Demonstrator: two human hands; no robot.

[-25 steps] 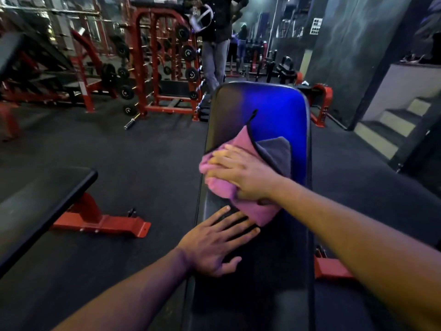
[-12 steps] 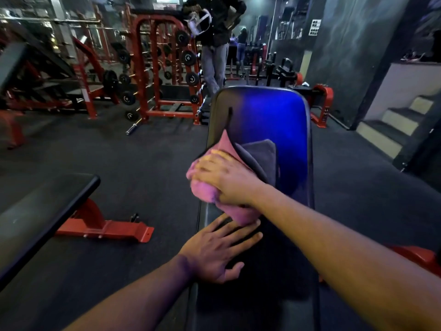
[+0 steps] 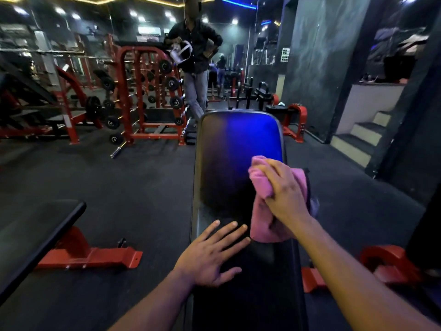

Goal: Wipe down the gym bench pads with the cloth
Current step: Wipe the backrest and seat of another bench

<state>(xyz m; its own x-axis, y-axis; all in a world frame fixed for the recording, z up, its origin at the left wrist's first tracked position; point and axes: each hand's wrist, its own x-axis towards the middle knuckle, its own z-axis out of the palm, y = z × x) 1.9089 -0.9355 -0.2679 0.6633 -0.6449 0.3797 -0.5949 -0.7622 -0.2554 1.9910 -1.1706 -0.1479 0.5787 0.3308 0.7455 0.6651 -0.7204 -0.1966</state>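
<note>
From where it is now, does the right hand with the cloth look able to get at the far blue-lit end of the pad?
Probably yes. The right hand presses the pink cloth mid-pad; the bench pad beyond lies bare, nothing between.

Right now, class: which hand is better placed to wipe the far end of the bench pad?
The right hand: it already presses the pink cloth on the bench pad, while the left hand lies flat, empty.
</note>
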